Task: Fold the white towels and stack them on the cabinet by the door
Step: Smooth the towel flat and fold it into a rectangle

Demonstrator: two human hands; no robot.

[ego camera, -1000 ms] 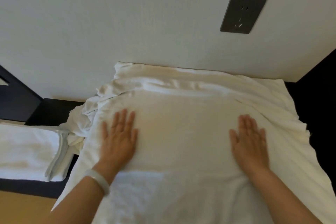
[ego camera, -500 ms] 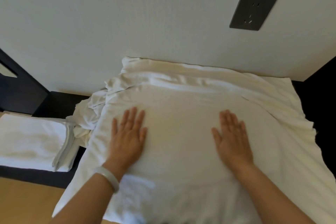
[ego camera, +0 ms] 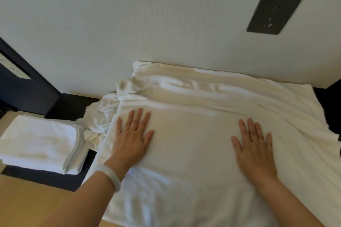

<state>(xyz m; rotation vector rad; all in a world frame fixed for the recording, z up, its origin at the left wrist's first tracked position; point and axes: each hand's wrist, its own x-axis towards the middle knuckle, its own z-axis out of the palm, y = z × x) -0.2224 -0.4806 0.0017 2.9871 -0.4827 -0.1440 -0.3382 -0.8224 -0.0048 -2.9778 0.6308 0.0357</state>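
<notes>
Your left hand (ego camera: 132, 138) and right hand (ego camera: 255, 150) press flat, fingers straight, on the spread towel (ego camera: 193, 155); a folded towel (ego camera: 40, 142) lies at nine o'clock, perhaps touching it

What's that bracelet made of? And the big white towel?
The bracelet looks like pale jade or glass, smooth, milky and faintly glossy, though I can't be sure. The white towel looks like soft cotton terry: matte, fuzzy-textured, wrinkling into loose folds.

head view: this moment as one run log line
step: pressing flat | left hand: flat on spread towel | right hand: flat on spread towel | folded towel: at left
</notes>
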